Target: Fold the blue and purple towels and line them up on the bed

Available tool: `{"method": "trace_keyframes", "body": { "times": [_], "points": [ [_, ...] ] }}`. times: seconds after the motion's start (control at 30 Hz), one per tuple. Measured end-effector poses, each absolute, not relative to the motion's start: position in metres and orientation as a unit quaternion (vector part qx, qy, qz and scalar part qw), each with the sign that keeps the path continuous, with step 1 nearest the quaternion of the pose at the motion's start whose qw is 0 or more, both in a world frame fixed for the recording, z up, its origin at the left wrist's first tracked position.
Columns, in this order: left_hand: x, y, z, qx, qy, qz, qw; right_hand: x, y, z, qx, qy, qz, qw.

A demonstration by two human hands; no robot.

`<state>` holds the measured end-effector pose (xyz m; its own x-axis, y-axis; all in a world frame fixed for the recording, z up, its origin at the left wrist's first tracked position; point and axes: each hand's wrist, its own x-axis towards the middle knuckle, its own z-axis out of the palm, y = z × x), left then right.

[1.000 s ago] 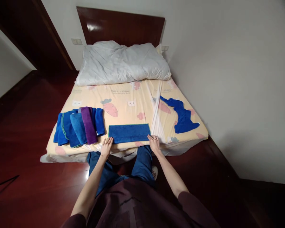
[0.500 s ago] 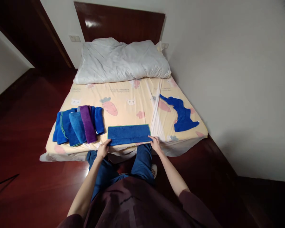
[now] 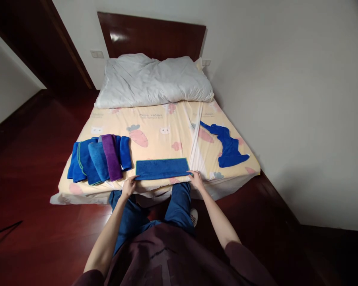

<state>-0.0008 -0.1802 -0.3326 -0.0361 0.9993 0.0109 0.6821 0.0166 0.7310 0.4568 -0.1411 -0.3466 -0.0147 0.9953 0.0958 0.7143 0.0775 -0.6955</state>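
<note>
A blue towel (image 3: 162,167) with a green edge lies in a flat strip near the front edge of the bed. My left hand (image 3: 129,186) is closed on its near left corner, and my right hand (image 3: 195,178) pinches its near right corner. The near edge looks slightly rolled or folded over between the hands. To the left lies a pile of several folded towels, among them a purple towel (image 3: 111,158) and a lighter blue one (image 3: 98,159). A crumpled blue towel (image 3: 229,146) rests on the right side of the bed.
The bed (image 3: 155,131) has a yellow printed sheet with a loose white strip. A bunched white quilt (image 3: 155,81) lies by the dark headboard (image 3: 155,37). A wall (image 3: 286,111) stands on the right. My legs touch or nearly touch the front edge.
The near edge of the blue towel is now lifted and turned inward a little, making the strip narrower. Both hands keep hold of its corners. The view has shifted slightly.
</note>
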Motion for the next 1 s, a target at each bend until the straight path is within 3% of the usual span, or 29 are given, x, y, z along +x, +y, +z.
{"method": "trace_keyframes", "body": {
  "times": [0.27,0.6,1.0],
  "points": [
    [0.002,-0.167,-0.324,0.579,0.702,0.323,0.26,0.457,-0.118,-0.346,-0.63,-0.617,0.289,0.373],
    [0.001,-0.168,-0.344,0.53,0.726,0.334,0.283,0.461,-0.114,-0.355,-0.702,-0.595,0.279,0.276],
    [0.004,-0.17,-0.345,0.537,0.725,0.343,0.261,0.457,-0.112,-0.357,-0.709,-0.598,0.248,0.28]
  ]
}}
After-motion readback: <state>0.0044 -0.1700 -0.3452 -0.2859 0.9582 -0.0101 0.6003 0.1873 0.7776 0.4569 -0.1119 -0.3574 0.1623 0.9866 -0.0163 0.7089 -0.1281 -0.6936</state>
